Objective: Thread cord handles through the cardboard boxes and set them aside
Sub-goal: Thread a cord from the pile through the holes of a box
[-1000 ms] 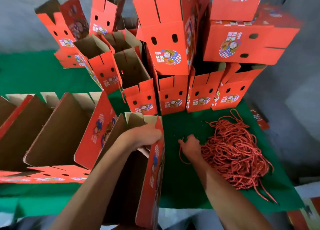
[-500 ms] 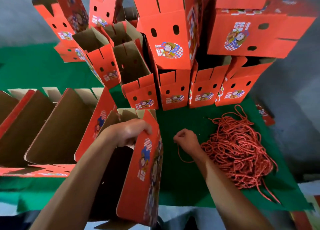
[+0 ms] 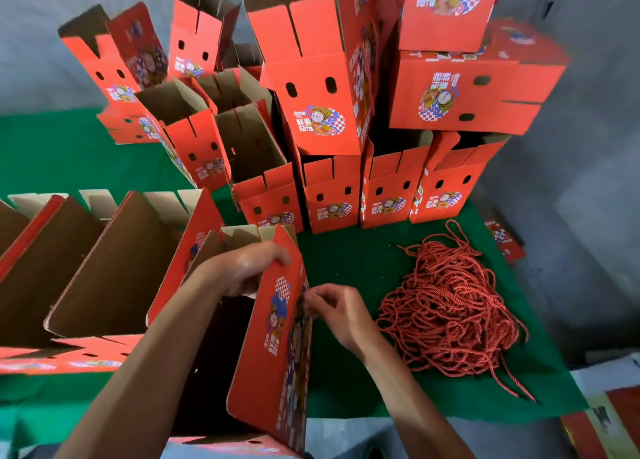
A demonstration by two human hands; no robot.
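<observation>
The left hand [image 3: 242, 268] gripped the red box's [image 3: 273, 347] top edge; right-hand fingers [image 3: 313, 302] pinched together against its outer side.

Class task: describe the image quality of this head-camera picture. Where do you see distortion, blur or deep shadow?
Head view: wide-angle lens splays the stacked boxes outward; edges smear, notably the top-right box; the held box interior is near black; cord pile stays fairly sharp.
</observation>
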